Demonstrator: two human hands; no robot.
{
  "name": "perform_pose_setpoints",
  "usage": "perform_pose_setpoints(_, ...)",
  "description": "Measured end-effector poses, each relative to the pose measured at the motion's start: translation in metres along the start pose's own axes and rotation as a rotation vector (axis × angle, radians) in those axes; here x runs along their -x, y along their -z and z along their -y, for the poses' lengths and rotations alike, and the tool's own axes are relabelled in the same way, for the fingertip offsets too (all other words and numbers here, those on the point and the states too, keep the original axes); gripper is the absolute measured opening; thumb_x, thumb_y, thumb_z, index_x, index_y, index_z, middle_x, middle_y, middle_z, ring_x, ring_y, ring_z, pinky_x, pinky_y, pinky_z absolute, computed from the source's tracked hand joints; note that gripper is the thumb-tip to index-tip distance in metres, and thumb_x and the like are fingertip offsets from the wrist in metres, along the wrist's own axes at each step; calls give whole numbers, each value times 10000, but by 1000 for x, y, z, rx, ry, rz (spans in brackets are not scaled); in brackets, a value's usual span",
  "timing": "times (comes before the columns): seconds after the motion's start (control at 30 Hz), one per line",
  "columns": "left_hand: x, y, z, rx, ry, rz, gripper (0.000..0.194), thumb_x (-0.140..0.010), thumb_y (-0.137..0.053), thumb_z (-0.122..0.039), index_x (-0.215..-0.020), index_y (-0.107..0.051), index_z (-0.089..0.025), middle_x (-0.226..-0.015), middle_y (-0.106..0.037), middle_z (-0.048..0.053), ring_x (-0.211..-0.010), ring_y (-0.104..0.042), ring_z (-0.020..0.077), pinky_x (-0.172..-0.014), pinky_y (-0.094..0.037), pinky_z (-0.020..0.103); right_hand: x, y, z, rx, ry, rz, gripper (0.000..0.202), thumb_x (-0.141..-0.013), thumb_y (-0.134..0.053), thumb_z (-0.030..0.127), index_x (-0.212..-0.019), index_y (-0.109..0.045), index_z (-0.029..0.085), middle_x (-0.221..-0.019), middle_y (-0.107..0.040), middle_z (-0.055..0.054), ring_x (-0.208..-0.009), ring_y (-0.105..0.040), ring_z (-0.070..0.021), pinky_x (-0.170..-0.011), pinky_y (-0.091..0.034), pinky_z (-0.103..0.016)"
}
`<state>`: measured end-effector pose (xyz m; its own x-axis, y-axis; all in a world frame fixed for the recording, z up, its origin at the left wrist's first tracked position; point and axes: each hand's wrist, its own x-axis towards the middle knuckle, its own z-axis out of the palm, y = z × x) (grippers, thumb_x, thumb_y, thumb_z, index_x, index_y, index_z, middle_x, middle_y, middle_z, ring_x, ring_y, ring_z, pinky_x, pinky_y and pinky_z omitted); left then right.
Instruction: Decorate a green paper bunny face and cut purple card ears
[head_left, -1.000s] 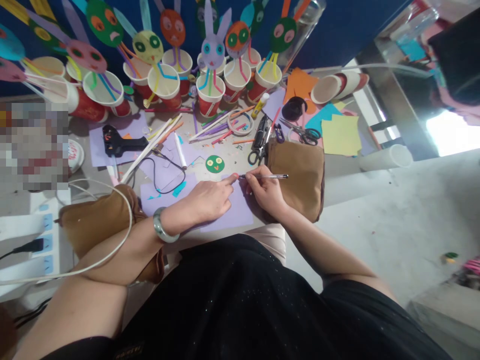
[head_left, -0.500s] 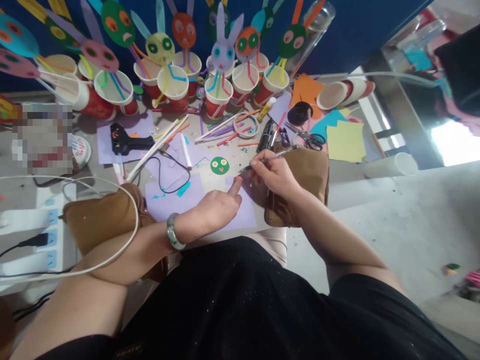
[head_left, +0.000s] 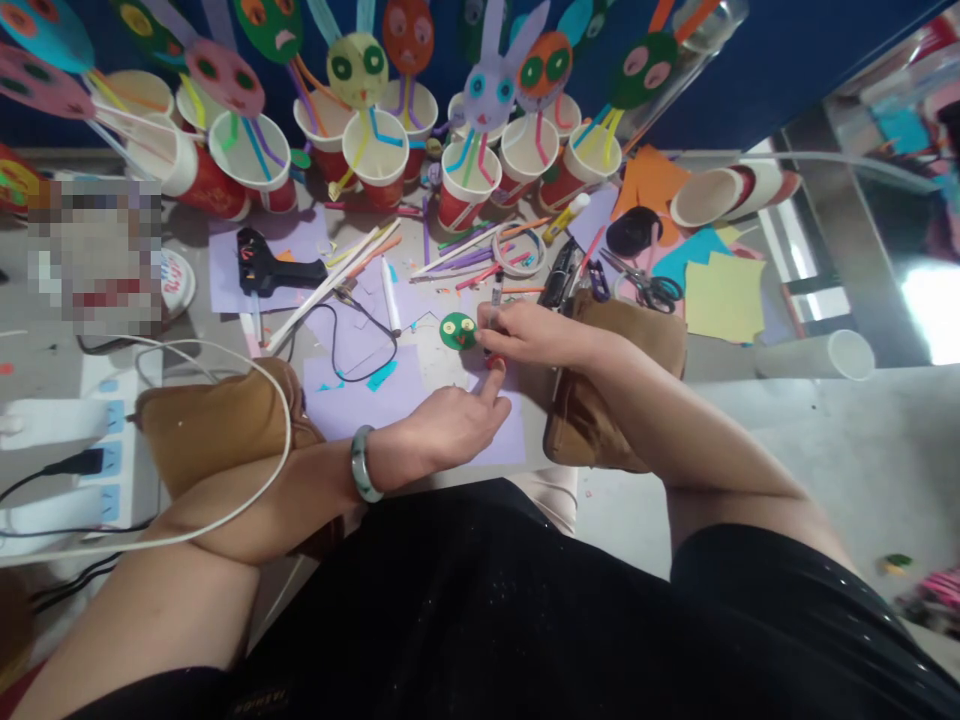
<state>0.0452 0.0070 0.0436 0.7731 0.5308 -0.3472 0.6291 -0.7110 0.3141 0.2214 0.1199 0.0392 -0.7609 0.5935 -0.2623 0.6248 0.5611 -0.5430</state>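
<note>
A green paper face [head_left: 452, 342] with yellow eyes lies flat on the table [head_left: 431, 375], just beside the fingertips of the right hand [head_left: 525, 335]; whether it is touched cannot be told. In that hand a pen [head_left: 497, 290] is gripped, held nearly upright. With the fingers this near, the face could be nudged askew or its edge marked if the pen is swung across. Its small features could be covered from view by the knuckles. By the left hand [head_left: 454, 425] nothing is seen to be held; its index finger is stretched out and the others are curled, over a purple sheet [head_left: 367, 400]. The sheet could be dragged if that hand is slid. Near the face, a white marker [head_left: 391, 295] could be rolled by a knock. Farther left, a black cord [head_left: 330, 370] is looped near a black glue gun [head_left: 274, 268]; if the cord is snagged, loose straws [head_left: 337, 275] could be pulled along. Across the left forearm a white cable [head_left: 259, 495] is draped and could be caught when the arm is lifted. Beyond, cups [head_left: 465, 200] with paper rabbits stand closely packed, so several could be tipped by one bump.
</note>
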Motion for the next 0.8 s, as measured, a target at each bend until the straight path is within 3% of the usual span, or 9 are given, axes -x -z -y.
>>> perform_pose_setpoints(0.13, 0, -1, 1, 25, -9, -16, 378, -1083, -331, -204, -1331, -609, -144, -1543, -566, 273, -837, -766, 247, -674, -543, 361, -4, 0, 6, 53, -32, 83, 305, -1003, -486, 272, -713, -563, 213, -632, -593, -25, -616, -479, -170, -674, -359, -307)
perform_pose_setpoints(0.33, 0, 0, 0, 44, 5, -13, 374, -1086, -332, -196, -1331, -612, -155, -1468, -619, 253, -825, -759, 239, -687, -552, 364, -4, 1, 9, 91, -52, 106, 301, -1002, -487, 277, -739, -612, 201, -628, -611, -37, -628, -495, -184, -683, -354, -315)
perform_pose_setpoints(0.8, 1, 0, 0, 55, 20, 7, 397, -1071, -345, -172, -1352, -626, -150, -1455, -641, 252, -855, -762, 250, -709, -543, 366, 4, -6, -12, -14, -8, -50, 378, -1000, -507, 303, -637, -421, 239, -735, -617, -34, -594, -406, -143, -640, -340, -315)
